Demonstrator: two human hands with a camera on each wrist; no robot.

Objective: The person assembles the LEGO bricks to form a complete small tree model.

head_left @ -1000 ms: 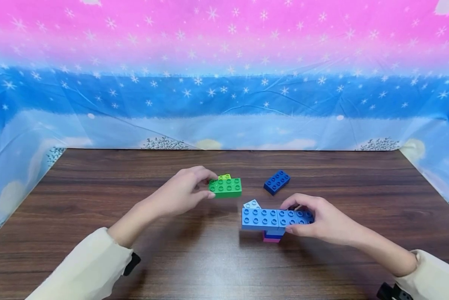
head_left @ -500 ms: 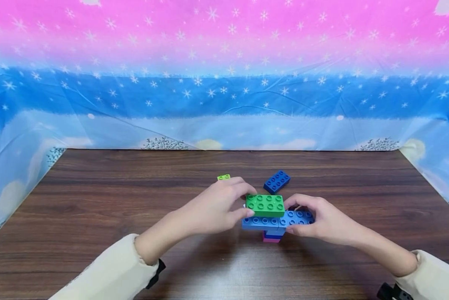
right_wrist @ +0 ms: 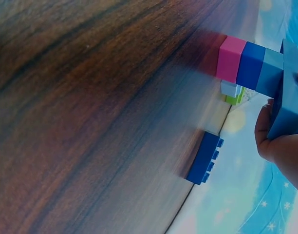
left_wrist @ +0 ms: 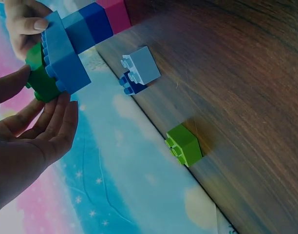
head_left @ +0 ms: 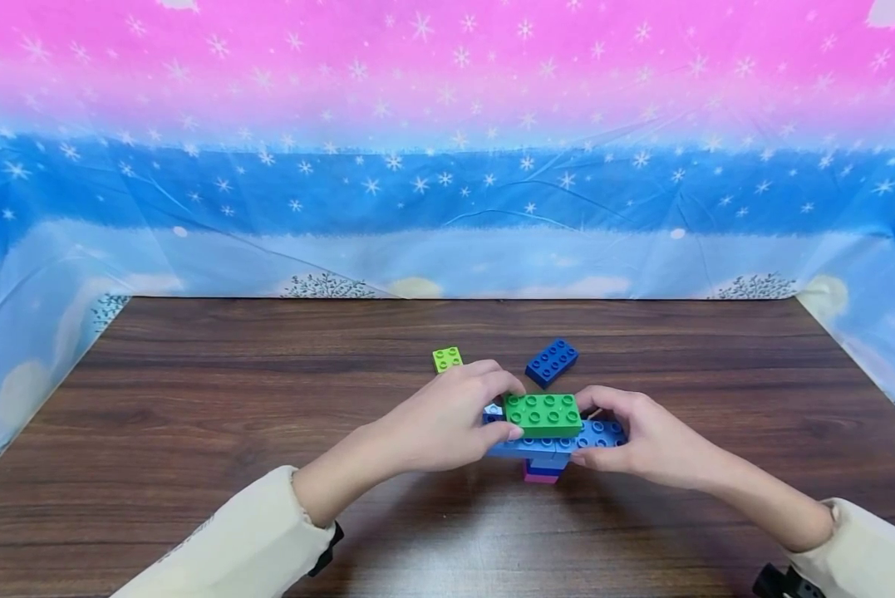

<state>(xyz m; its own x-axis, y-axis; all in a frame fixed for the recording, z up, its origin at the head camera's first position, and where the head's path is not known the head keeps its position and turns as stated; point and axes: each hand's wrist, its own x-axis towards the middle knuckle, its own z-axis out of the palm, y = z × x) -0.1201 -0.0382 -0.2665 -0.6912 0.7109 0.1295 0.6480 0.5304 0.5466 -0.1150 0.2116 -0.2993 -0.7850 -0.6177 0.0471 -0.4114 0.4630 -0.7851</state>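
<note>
Thumb and fingers of my left hand pinch the left end of a green toy building brick. The green brick lies lengthwise over two blue bricks set end to end, its underside right at their studs. My right hand holds the right end of this blue row between thumb and fingers. Beneath the row stands a narrow column: a medium-blue brick, a dark blue one and a pink brick at the bottom on the table. In the left wrist view, several blue studs show beside the green brick.
Behind the column sits a pale blue brick, mostly hidden in the head view. A small lime brick lies farther back on the left, and a loose dark blue brick behind the right side. A snowflake-patterned cloth borders the wooden table.
My left hand has carried the green brick rightward and toward me, from beside the lime brick onto the blue row. The right hand has kept its grip in place.
</note>
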